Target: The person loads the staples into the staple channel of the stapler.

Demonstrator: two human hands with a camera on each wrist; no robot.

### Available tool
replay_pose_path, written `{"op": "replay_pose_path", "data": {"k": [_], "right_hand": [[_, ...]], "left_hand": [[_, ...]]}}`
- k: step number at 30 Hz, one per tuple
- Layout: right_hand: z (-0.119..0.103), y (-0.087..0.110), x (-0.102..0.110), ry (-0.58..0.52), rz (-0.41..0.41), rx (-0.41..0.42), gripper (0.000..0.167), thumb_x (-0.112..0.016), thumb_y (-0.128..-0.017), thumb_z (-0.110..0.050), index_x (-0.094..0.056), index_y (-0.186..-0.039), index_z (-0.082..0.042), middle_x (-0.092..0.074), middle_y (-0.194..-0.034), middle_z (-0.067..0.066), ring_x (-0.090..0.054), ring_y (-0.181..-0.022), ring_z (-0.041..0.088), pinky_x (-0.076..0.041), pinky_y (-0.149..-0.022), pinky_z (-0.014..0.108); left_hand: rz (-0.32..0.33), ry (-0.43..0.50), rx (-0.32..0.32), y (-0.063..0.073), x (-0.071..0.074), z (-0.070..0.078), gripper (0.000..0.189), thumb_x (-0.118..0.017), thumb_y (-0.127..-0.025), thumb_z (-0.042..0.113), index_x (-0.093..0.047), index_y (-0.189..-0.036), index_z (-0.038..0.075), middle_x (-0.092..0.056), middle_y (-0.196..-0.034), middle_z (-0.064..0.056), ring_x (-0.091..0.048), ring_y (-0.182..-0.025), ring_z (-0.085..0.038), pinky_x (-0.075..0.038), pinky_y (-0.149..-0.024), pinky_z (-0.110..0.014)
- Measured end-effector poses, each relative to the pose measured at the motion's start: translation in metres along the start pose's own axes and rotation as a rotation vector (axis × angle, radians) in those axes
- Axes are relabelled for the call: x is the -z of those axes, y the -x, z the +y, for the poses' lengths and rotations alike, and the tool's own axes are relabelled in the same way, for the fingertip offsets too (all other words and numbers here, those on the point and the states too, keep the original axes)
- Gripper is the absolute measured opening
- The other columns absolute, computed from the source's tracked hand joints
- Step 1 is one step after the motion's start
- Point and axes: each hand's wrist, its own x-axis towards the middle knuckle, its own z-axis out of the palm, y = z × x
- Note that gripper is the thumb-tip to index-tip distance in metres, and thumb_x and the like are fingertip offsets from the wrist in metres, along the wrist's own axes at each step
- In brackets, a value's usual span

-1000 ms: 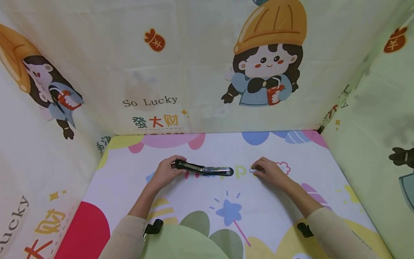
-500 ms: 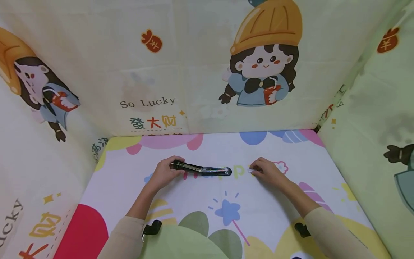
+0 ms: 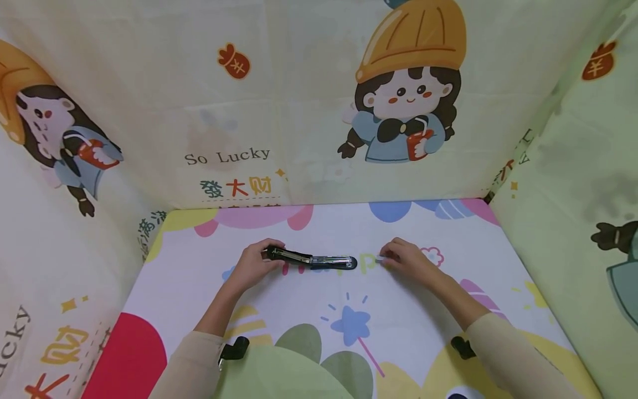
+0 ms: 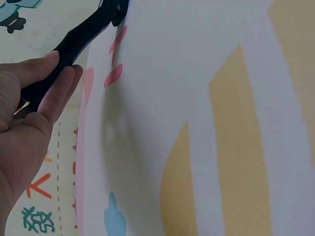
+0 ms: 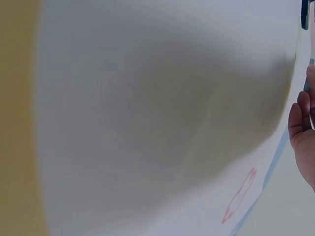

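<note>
Nearest, short of both grips, beige sleeves [image 3: 186,366] are worn on the arms. Beyond them, a blue star [image 3: 351,327] is printed on the white tabletop [image 3: 309,299], short of the gap between the grips. Farther out, one end of an opened black stapler [image 3: 311,261] is pinched between thumb and fingers by the left grip [image 3: 256,266]; its silvery rail is pointed towards the right grip [image 3: 408,261]. There, a small pale strip [image 3: 380,259] is pinched at the fingertips, near the stapler's free end but apart from it. Farthest, beyond both grips, a pale wall cloth [image 3: 309,127] is covered with cartoon prints.
</note>
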Motion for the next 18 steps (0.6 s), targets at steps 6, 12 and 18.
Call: {"op": "replay_pose_path", "data": {"k": [6, 12, 18], "right_hand": [[-0.012, -0.012, 0.0, -0.019, -0.021, -0.011, 0.015, -0.08, -0.088, -0.004, -0.073, -0.102, -0.006, -0.067, -0.096, 0.005, -0.064, -0.088, 0.02, -0.057, -0.083, 0.039], [-0.024, -0.026, -0.007, -0.065, -0.047, -0.006, 0.014, -0.079, -0.09, -0.006, -0.073, -0.102, -0.006, -0.067, -0.098, 0.004, -0.066, -0.091, 0.019, -0.057, -0.083, 0.036], [-0.038, -0.039, -0.012, -0.097, -0.071, -0.013, 0.015, -0.078, -0.091, -0.008, -0.073, -0.105, -0.009, -0.067, -0.099, 0.001, -0.066, -0.093, 0.016, -0.057, -0.082, 0.033]], "left_hand": [[-0.008, 0.004, -0.003, -0.001, 0.0, 0.0, 0.042, -0.081, -0.087, 0.002, -0.069, -0.127, 0.006, -0.067, -0.13, -0.017, -0.071, -0.106, -0.029, -0.057, -0.081, -0.027], [-0.009, -0.004, 0.001, -0.001, 0.0, 0.0, 0.042, -0.081, -0.087, 0.003, -0.069, -0.127, 0.006, -0.067, -0.129, -0.017, -0.071, -0.103, -0.028, -0.056, -0.08, -0.027], [-0.001, -0.012, 0.006, 0.0, 0.001, 0.002, 0.042, -0.081, -0.087, 0.003, -0.069, -0.127, 0.007, -0.068, -0.129, -0.017, -0.071, -0.102, -0.027, -0.056, -0.079, -0.027]]}}
